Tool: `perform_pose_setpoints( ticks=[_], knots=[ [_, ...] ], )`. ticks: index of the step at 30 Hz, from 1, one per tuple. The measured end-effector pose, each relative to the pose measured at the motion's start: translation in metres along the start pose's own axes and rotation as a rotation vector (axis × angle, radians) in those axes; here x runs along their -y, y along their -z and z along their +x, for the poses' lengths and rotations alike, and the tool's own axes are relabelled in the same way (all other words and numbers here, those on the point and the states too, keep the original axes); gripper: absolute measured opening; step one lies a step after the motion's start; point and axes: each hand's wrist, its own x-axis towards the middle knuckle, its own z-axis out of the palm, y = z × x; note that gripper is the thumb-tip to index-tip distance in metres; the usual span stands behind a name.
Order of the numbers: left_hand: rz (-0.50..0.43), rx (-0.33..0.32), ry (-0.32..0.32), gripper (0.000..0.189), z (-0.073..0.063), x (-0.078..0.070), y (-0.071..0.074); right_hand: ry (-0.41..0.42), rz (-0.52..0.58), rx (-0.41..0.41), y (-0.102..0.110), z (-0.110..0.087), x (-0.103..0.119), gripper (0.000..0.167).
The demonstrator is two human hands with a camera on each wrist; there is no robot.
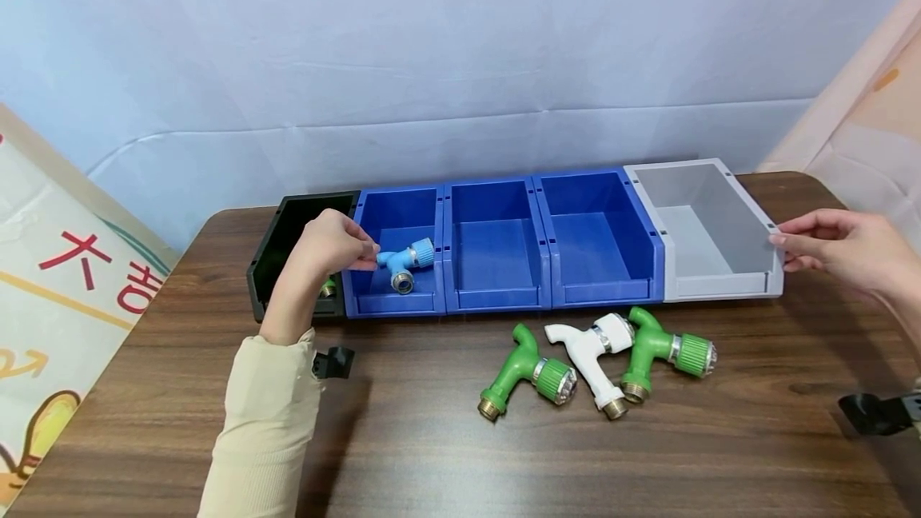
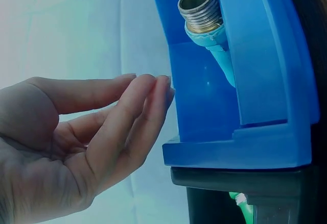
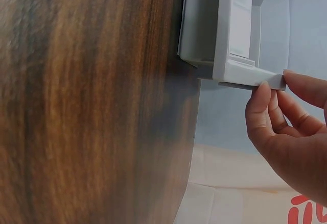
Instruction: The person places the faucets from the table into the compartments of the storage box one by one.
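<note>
My left hand hovers over the leftmost blue bin, its fingers loosely bent and nothing between them. Beside its fingertips in the head view, a light blue tap lies in that bin; the left wrist view shows the tap's threaded end a little apart from the hand. At the far right, my right hand pinches the front outer corner of the grey bin. Thumb and fingertips meet the rim in the right wrist view.
Two more blue bins stand between these. A black bin at the left end holds a partly hidden green tap. In front lie a green tap, a white tap and another green tap on the wooden table.
</note>
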Motion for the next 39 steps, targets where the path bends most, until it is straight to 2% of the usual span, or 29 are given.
perform_pose_setpoints(
  ticks=[4,7,12,16,17,20,23,24,27,30,36,39],
  knots=[
    [0.008,-0.004,-0.014,0.02,-0.001,0.002,0.001,0.003,-0.018,-0.006,0.003,0.006,-0.013,0.034],
    [0.008,-0.005,-0.028,0.02,-0.001,0.002,0.001,0.003,-0.006,-0.005,0.005,0.011,-0.021,0.037],
    [-0.007,0.032,-0.044,0.02,-0.004,0.001,0.0,0.002,0.012,-0.006,0.006,0.013,-0.024,0.035],
    [0.008,0.075,-0.056,0.016,-0.005,0.0,-0.003,0.005,0.027,-0.007,0.003,0.007,-0.011,0.027],
    [0.014,0.087,-0.057,0.014,-0.006,-0.001,-0.005,0.007,0.026,0.001,0.002,0.004,-0.005,0.027],
    [0.036,0.12,-0.057,0.011,-0.005,-0.002,-0.01,-0.001,0.018,0.003,-0.002,-0.007,0.016,0.014],
    [0.039,0.145,-0.037,0.012,-0.003,-0.002,-0.015,0.004,0.013,0.023,-0.006,-0.019,0.039,0.006],
    [0.04,0.15,-0.03,0.013,-0.003,-0.002,-0.017,-0.011,0.023,0.008,-0.007,-0.022,0.045,0.004],
    [0.03,0.16,-0.01,0.014,-0.002,-0.001,-0.02,-0.008,0.015,0.014,-0.008,-0.028,0.056,0.009],
    [0.025,0.159,-0.017,0.012,-0.001,0.0,-0.021,-0.016,0.008,0.003,-0.009,-0.029,0.058,0.017],
    [0.057,0.102,-0.045,0.006,0.001,0.004,-0.023,-0.017,-0.013,-0.008,-0.011,-0.031,0.059,0.019],
    [0.036,0.084,-0.032,0.005,0.0,0.006,-0.022,-0.005,-0.034,0.0,-0.012,-0.033,0.063,0.022]
  ],
)
